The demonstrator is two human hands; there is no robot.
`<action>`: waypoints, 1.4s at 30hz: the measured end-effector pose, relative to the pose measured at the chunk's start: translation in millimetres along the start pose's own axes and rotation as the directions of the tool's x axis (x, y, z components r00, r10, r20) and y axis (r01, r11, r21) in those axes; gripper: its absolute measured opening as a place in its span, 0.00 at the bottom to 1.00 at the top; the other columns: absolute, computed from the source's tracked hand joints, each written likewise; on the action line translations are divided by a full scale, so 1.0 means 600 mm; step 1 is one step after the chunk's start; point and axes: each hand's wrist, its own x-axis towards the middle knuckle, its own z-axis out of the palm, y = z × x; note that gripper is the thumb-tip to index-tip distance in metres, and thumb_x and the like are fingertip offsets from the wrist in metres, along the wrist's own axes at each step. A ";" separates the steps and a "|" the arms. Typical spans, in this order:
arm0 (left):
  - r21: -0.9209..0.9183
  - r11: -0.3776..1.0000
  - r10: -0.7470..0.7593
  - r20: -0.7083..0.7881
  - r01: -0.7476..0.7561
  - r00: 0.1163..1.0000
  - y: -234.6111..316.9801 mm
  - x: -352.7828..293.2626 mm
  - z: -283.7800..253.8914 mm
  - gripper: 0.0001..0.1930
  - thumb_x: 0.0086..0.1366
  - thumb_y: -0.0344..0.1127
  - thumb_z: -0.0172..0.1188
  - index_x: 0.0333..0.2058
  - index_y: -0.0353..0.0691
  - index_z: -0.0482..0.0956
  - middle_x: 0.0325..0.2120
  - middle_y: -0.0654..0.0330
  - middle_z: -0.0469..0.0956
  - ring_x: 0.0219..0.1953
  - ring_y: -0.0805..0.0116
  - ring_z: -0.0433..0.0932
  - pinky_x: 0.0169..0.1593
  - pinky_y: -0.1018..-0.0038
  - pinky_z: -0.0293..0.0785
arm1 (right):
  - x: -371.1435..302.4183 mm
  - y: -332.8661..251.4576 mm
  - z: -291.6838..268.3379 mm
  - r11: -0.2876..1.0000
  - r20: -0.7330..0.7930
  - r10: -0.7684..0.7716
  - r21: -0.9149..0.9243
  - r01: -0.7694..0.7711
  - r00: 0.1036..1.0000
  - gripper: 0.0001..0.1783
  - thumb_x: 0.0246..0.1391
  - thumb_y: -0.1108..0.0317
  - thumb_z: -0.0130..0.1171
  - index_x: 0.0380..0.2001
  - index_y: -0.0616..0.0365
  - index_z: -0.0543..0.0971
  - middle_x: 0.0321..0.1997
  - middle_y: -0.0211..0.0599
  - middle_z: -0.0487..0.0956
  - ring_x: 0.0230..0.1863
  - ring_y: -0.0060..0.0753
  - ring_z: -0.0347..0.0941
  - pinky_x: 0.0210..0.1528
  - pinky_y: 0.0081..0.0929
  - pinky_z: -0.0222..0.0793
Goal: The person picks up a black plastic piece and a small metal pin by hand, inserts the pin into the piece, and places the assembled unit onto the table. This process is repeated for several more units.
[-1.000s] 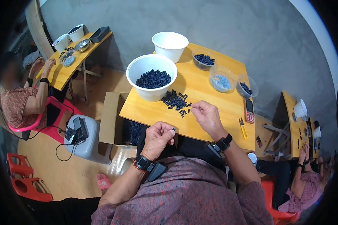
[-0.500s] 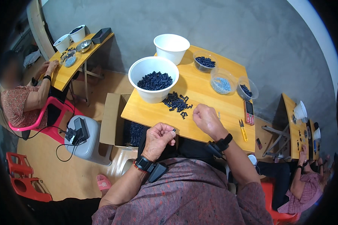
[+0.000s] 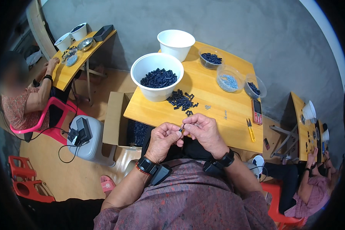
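My left hand [image 3: 164, 141] pinches a small dark plastic piece [image 3: 181, 130] between thumb and fingertips, just over the table's front edge. My right hand [image 3: 204, 132] has come up against it, its thumb and index finger closed at the piece's top; what they grip is too small to make out. Just beyond my hands lies a loose pile of dark plastic pieces [image 3: 181, 99]. Small pale metallic bits [image 3: 207, 107] are scattered to the right of the pile. A white bowl [image 3: 141, 83] heaped with the same dark pieces stands behind it, at the left.
Another white bowl [image 3: 176, 37] stands farther back. Clear tubs hold dark pieces [image 3: 211, 58] and light-blue bits [image 3: 229, 81]. Yellow-handled snips [image 3: 251, 132] and a red phone [image 3: 257, 112] lie at the right. A cardboard box [image 3: 117, 119] stands left. Other people work at side tables.
My right hand has moved left and toward me from the tabletop to meet my left hand. A few pale metallic bits now lie right of the pile, where that hand was.
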 end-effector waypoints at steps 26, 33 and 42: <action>0.058 0.991 0.122 -0.004 -0.122 0.993 -0.002 -0.003 0.013 0.05 0.63 0.24 0.61 0.37 0.32 0.76 0.30 0.56 0.81 0.26 0.75 0.78 0.31 0.80 0.77 | -0.006 0.028 0.016 0.984 -0.033 -0.160 -0.080 0.157 0.987 0.04 0.59 0.78 0.58 0.36 0.64 0.81 0.31 0.29 0.80 0.29 0.15 0.74 0.32 0.14 0.73; 0.101 0.990 0.097 -0.009 -0.096 0.995 -0.016 -0.003 0.008 0.05 0.64 0.24 0.61 0.37 0.32 0.76 0.29 0.56 0.81 0.26 0.74 0.78 0.31 0.80 0.77 | -0.008 0.038 0.000 0.995 0.066 -0.103 0.012 0.102 0.993 0.05 0.58 0.79 0.59 0.37 0.65 0.81 0.36 0.32 0.80 0.32 0.18 0.77 0.38 0.16 0.75; -0.094 0.995 -0.038 -0.043 0.034 0.998 -0.005 -0.002 0.000 0.05 0.63 0.26 0.62 0.37 0.34 0.77 0.30 0.58 0.81 0.28 0.72 0.79 0.33 0.77 0.79 | -0.018 0.016 0.008 0.993 0.081 -0.084 -0.075 0.090 0.993 0.19 0.55 0.77 0.63 0.51 0.64 0.76 0.38 0.34 0.80 0.38 0.20 0.76 0.42 0.20 0.76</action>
